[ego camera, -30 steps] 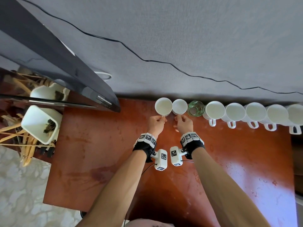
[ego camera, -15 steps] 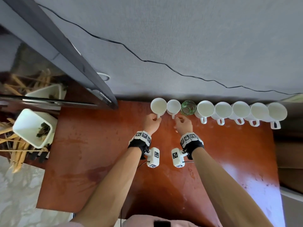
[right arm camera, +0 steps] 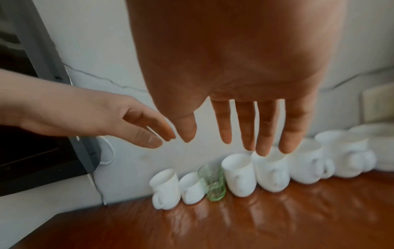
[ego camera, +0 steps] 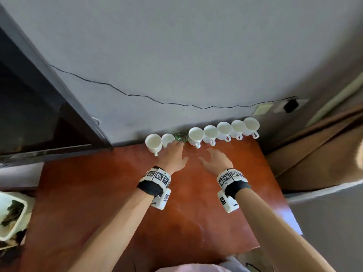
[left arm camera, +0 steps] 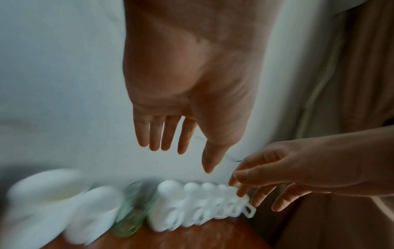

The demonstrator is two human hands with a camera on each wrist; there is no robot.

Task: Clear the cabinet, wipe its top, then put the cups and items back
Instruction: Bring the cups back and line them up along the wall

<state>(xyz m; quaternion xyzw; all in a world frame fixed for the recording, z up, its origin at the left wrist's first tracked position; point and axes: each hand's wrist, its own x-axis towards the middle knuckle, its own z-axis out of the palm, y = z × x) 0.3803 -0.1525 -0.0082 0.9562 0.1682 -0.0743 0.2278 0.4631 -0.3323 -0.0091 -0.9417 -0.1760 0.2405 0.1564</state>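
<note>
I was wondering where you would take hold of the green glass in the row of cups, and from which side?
The green glass has no handle and stands upright, with white cups close on both sides and the wall behind. I would probably come from above and the front, pinching its rim, or the front and back walls near the top. Both the left hand and the right hand are free.

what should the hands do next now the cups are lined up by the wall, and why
Probably draw both hands back off the cabinet top. The left hand and right hand are open and hold nothing, while seven white cups, from the leftmost to the rightmost, and the green glass stand upright in a row at the wall. The cups look placed.
</note>
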